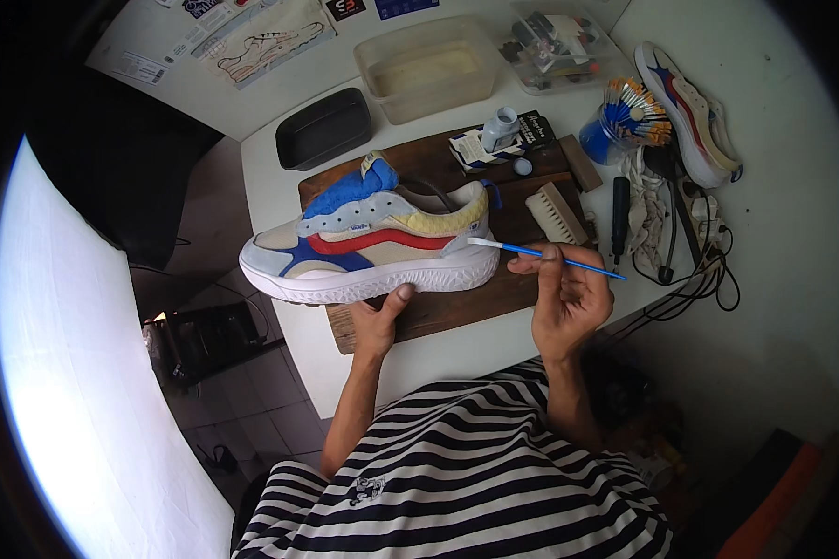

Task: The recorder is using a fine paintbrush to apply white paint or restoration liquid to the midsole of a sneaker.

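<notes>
A multicoloured sneaker (pixel 373 244) with a thick white sole is held up over the wooden board (pixel 419 321), its toe to the left. My left hand (pixel 378 321) grips it from below, the thumb against the sole's side and the other fingers hidden underneath. Between the fingers of my right hand (pixel 569 303) is a thin blue paintbrush (pixel 541 252). Its pale tip meets the grey patch at the sneaker's heel, or lies just in front of it. Behind the sneaker, a small open jar (pixel 501 130) stands by its cap (pixel 523 167).
On the board's right lies a wooden scrub brush (pixel 556 214). Beyond are a black tray (pixel 323 129), a clear tub (pixel 426 70) and a box of supplies (pixel 559 47). Rightward stand a brush-filled jar (pixel 622 126), the other sneaker (pixel 690 116), a screwdriver-like tool (pixel 619 216) and cables (pixel 708 279).
</notes>
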The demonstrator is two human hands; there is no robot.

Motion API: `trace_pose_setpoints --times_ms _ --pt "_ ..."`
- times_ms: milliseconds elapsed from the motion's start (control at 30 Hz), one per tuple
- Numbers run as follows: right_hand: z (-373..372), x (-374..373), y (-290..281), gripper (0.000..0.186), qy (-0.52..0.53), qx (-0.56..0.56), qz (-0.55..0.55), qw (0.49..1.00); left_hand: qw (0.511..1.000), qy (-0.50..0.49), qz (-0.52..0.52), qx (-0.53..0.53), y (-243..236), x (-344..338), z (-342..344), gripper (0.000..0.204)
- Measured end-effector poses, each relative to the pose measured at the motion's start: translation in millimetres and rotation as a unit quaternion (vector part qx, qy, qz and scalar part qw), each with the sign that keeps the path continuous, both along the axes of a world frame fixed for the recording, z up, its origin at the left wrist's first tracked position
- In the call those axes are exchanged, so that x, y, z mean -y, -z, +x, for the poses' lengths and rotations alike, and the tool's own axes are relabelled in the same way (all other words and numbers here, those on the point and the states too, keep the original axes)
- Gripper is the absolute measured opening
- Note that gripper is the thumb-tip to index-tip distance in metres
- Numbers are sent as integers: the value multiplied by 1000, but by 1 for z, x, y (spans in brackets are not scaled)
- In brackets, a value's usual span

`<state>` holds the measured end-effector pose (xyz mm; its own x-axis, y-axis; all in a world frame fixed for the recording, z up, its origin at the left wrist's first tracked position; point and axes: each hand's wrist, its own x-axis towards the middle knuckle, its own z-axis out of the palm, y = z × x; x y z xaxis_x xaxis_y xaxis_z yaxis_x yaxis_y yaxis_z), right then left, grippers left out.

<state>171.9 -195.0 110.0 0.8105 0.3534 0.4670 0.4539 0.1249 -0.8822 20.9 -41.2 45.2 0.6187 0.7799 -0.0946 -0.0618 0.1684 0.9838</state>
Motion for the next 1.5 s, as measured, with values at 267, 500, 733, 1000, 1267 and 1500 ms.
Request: trace_pose_setpoints --times_ms 267,500,733,1000,1267,1500 --pt "-5 -3 -9 5 -1 -1 49 999 1000 -1 11 2 -1 -1 -1 39" --pt "-2 0 -4 7 -13 2 0 1000 1000 -4 11 -9 -1 1 0 40" --pt "-10 -4 -6 6 -6 17 16 1000 1000 -3 3 16 3 -1 -1 38" --pt "-4 -7 1 5 -10 -1 46 999 1000 -4 8 4 1 0 0 38" --pt "0 0 0 5 22 -33 51 998 1000 9 5 -4 4 -2 -3 39" --pt "0 -4 2 6 -9 -7 45 999 1000 2 2 -2 2 0 -2 40"
